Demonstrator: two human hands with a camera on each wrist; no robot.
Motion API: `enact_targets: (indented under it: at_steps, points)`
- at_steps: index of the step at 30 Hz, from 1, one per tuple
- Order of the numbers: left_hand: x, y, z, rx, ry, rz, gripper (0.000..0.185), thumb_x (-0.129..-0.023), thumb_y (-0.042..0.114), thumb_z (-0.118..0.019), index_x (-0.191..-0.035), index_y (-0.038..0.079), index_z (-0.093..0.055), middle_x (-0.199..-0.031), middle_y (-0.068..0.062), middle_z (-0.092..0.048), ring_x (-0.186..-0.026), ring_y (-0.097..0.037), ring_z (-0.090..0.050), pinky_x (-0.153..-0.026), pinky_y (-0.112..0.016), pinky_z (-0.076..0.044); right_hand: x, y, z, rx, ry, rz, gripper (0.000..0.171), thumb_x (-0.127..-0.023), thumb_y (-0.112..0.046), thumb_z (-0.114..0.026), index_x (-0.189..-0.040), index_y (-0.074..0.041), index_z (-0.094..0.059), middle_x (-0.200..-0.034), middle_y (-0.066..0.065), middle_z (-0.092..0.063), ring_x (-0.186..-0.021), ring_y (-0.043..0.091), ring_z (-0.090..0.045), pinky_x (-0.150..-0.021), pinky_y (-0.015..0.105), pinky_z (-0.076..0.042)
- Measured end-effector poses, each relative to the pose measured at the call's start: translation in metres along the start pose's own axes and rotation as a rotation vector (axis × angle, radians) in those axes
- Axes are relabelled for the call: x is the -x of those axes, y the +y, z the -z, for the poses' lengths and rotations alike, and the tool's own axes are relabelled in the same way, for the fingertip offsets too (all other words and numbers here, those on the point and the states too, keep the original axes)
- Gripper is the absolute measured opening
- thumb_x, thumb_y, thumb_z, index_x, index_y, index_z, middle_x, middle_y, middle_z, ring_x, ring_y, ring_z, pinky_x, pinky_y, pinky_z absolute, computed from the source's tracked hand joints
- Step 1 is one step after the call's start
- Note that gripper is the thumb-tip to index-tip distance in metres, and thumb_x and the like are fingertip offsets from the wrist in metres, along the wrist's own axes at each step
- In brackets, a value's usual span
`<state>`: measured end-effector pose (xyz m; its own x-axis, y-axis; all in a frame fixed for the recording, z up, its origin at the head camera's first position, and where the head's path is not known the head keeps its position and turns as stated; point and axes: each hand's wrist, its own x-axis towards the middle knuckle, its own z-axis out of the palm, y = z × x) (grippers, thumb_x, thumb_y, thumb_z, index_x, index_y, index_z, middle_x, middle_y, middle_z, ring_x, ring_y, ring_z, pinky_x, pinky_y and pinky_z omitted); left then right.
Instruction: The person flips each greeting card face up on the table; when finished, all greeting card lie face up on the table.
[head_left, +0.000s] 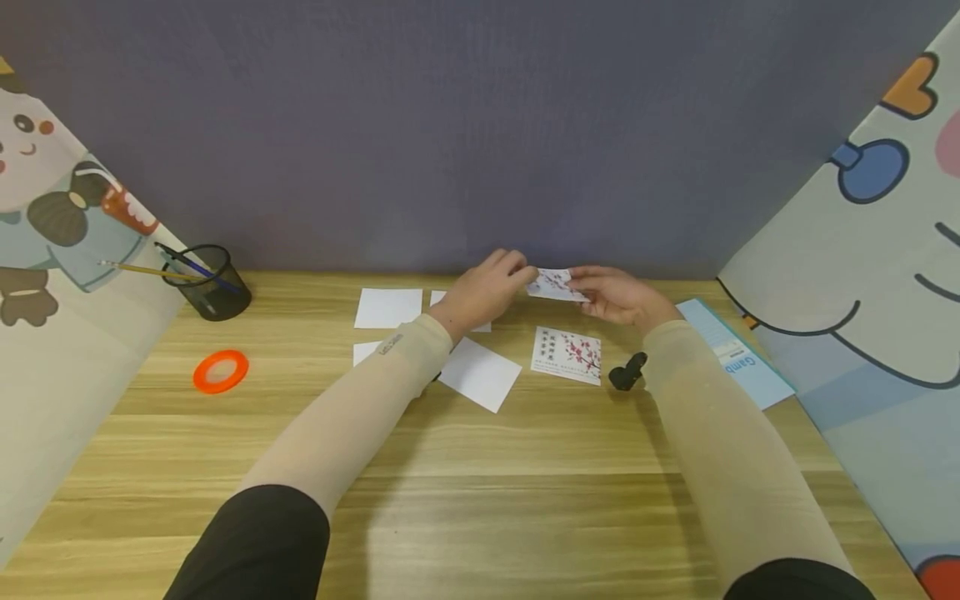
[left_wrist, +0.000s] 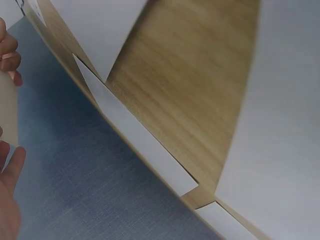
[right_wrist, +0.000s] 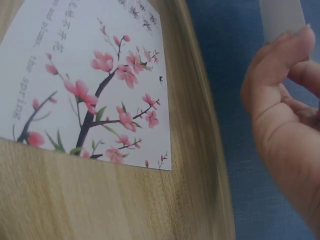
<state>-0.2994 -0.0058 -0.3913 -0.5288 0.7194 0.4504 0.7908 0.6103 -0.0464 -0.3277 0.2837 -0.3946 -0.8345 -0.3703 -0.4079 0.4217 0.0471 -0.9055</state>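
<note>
Close to the back wall, a printed card (head_left: 553,285) with a pink blossom branch is held up between both hands. My left hand (head_left: 487,290) pinches its left edge, and my right hand (head_left: 617,296) grips the right edge between thumb and fingers. The card's pale side shows at the right fingertips in the right wrist view. Flat on the table below lies a second blossom card (right_wrist: 107,95) with printed writing. Under and around the left forearm are several blank white cards, one of them a slanted card (head_left: 482,375); the forearm partly covers some.
A black mesh pen holder (head_left: 217,287) with pens and a pencil stands at the back left, with an orange tape roll (head_left: 221,372) in front. By the right wrist lies a small black object (head_left: 627,372). A light blue booklet (head_left: 731,346) sits at the right.
</note>
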Motion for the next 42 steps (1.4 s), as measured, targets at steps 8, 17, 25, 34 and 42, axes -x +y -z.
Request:
enact_targets:
  at_steps: [8, 17, 25, 34, 42]
  points:
    - [-0.003, 0.001, -0.002, -0.07, 0.041, 0.05, 0.036, -0.107, 0.004, -0.056, -0.143, 0.008, -0.055, -0.138, -0.01, -0.062, -0.13, -0.027, -0.061, -0.109, -0.026, -0.058, 0.002, 0.0, 0.004, -0.086, -0.008, 0.044, 0.036, -0.111, -0.005, -0.052, -0.145, -0.01, -0.04, -0.11, 0.0, -0.06, -0.079, 0.008, -0.06, -0.064, 0.018, -0.057]
    - [-0.011, 0.004, 0.009, 0.213, 0.006, 0.346, 0.058, -0.105, 0.003, -0.056, -0.16, 0.002, -0.039, -0.149, -0.018, -0.052, -0.134, -0.03, -0.058, -0.12, -0.032, -0.051, 0.004, 0.0, 0.005, -0.103, -0.011, 0.049, 0.032, -0.111, -0.004, -0.052, -0.14, -0.011, -0.041, -0.111, 0.001, -0.057, -0.078, 0.008, -0.059, -0.064, 0.018, -0.057]
    - [-0.019, 0.008, 0.017, 0.588, -0.052, 0.69, 0.058, -0.108, 0.02, -0.056, -0.162, 0.006, -0.04, -0.156, -0.019, -0.048, -0.112, -0.03, -0.068, -0.102, -0.04, -0.06, 0.003, 0.001, 0.004, -0.111, 0.005, 0.045, 0.032, -0.111, -0.005, -0.052, -0.14, -0.013, -0.042, -0.117, 0.001, -0.051, -0.08, 0.008, -0.056, -0.066, 0.018, -0.056]
    - [-0.022, 0.006, 0.024, 1.02, -0.173, 0.952, 0.072, -0.106, 0.033, -0.067, -0.163, 0.003, -0.036, -0.155, -0.018, -0.059, -0.134, -0.032, -0.067, -0.121, -0.043, -0.051, 0.003, 0.003, 0.004, -0.112, 0.004, 0.053, 0.028, -0.111, -0.004, -0.051, -0.136, -0.013, -0.043, -0.116, 0.0, -0.052, -0.083, 0.008, -0.056, -0.066, 0.017, -0.056]
    - [-0.025, 0.009, 0.02, 1.416, -0.163, 1.086, 0.072, -0.102, 0.014, -0.072, -0.161, -0.005, -0.035, -0.15, -0.025, -0.059, -0.091, -0.017, -0.071, -0.087, -0.021, -0.065, 0.003, 0.002, 0.001, -0.107, 0.013, 0.057, 0.03, -0.111, -0.005, -0.051, -0.138, -0.015, -0.043, -0.113, -0.001, -0.055, -0.081, 0.006, -0.054, -0.067, 0.017, -0.056]
